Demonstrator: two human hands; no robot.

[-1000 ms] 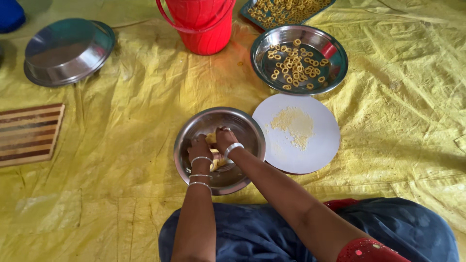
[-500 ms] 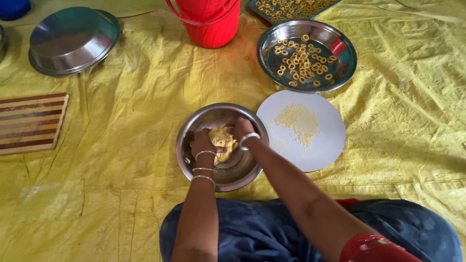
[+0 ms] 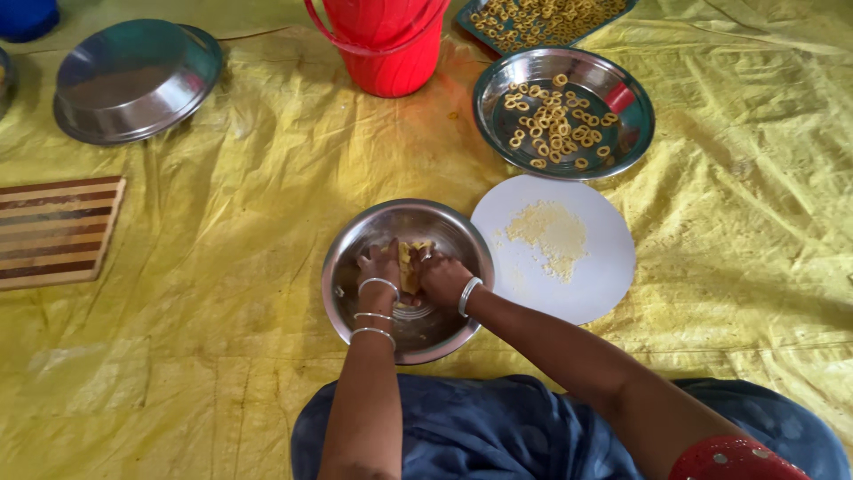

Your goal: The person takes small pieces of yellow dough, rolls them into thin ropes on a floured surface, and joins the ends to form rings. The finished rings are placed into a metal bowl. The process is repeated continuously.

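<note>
Where yellow sheet (image 3: 222, 293) spreads, hands (image 3: 413, 274) in bowl (image 3: 355, 240)

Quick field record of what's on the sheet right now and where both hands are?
left hand: in the steel bowl, on the dough
right hand: in the same bowl, pressing the dough
white disc: right of the bowl, crumbs on it
steel plate: beyond the disc, holding dough rings
tray: top edge, more rings
red bucket: top centre
upturned pan: top left
striped board: far left
surface: yellow sheet
</note>
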